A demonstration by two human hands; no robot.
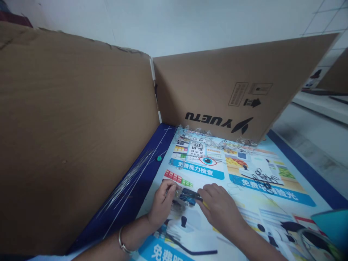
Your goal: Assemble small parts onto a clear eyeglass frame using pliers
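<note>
My left hand [162,199], with a metal bangle on its wrist, pinches a small clear and shiny piece [177,193] between thumb and fingers. My right hand [219,203] is closed around a dark tool with a touch of yellow on its handle, which looks like pliers [191,194]. The tool's far end points left and meets the small piece between the two hands. Blur and the fingers hide exactly how they touch. Both hands are just above the printed sheet [195,226] on the table.
Tall cardboard panels [81,119] stand at the left and back. Thin metal wires [130,181] lie along the left edge near a small green object [159,158]. Clear bits [206,135] line the back; dark loops [265,179] lie at right. A teal object [330,226] stands at lower right.
</note>
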